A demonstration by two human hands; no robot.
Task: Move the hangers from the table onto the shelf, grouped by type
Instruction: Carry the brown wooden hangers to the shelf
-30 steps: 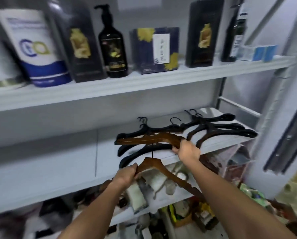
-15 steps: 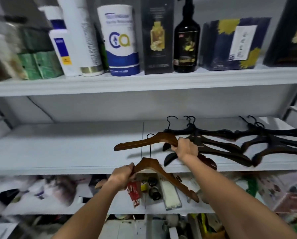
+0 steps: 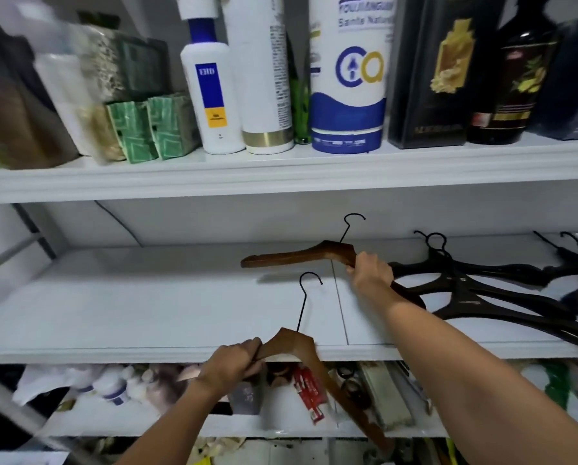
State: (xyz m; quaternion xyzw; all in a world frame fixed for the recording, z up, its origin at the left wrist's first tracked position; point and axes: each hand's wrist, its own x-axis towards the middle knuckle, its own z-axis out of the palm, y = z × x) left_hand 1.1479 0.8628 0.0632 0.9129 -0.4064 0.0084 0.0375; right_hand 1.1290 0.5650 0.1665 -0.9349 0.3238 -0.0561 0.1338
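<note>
My right hand (image 3: pixel 370 271) grips a brown wooden hanger (image 3: pixel 297 255) just above the white middle shelf (image 3: pixel 146 313), its left arm pointing left and its black hook up. My left hand (image 3: pixel 232 365) holds a second brown wooden hanger (image 3: pixel 301 347) in front of the shelf's front edge, one arm slanting down to the right. Several black plastic hangers (image 3: pixel 482 290) lie piled on the right part of the same shelf, right beside my right hand.
The upper shelf (image 3: pixel 281 172) carries bottles, a white and blue tube, dark boxes and green packets. The lower shelf (image 3: pixel 130 417) is crowded with small items. The left half of the middle shelf is bare white board.
The view has swung left and closer to the shelf. My right hand has carried its wooden hanger further over the middle shelf; my left hand still holds the other at the edge.
</note>
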